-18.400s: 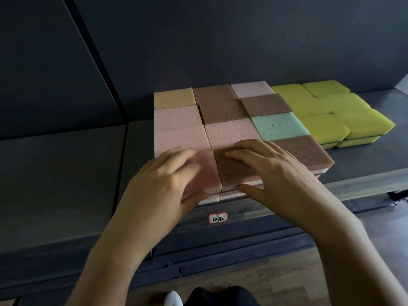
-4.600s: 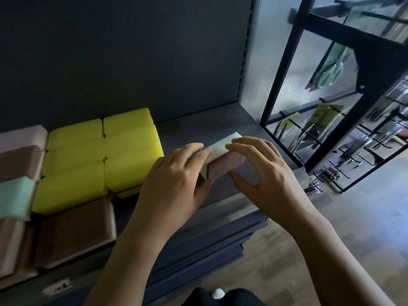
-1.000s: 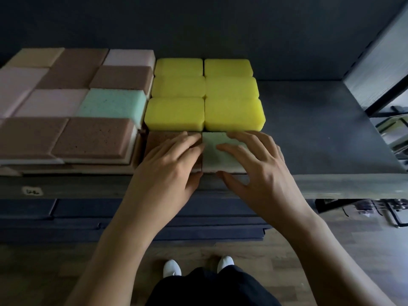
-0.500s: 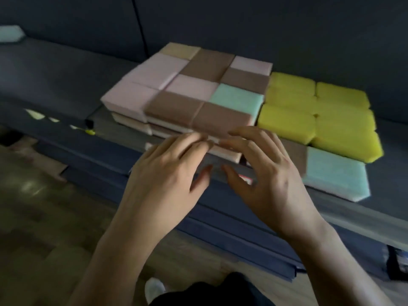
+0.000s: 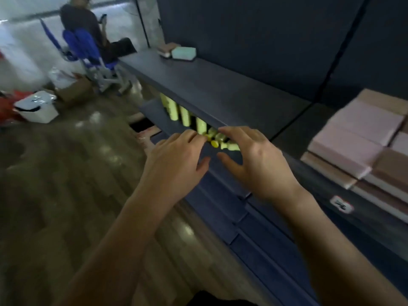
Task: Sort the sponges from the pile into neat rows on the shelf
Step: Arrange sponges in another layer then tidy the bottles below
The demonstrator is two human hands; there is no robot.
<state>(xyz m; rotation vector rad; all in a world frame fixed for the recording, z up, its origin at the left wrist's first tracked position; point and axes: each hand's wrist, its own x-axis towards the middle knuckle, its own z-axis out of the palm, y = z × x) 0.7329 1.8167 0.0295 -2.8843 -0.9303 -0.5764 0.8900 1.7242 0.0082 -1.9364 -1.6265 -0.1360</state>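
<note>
From the head view, your left hand [image 5: 176, 155] and right hand [image 5: 256, 155] hover side by side off the front edge of the shelf [image 5: 220, 89], fingers loosely spread, holding nothing. The pieces left to sort, a pale green sponge [image 5: 183, 53] with a brownish sponge [image 5: 165, 49] just beside it, lie far down the shelf, well apart from the neat rows [image 5: 357, 138] at your right. On that long reach your right arm may brush the front row, which sits near the edge, and tip it off. Your fingers also hang just above the yellow bottles [image 5: 185, 115] on the lower shelf [image 5: 154, 113]. A white tub [image 5: 37, 106] stands on the floor [image 5: 66, 173]; you cannot tell its contents
</note>
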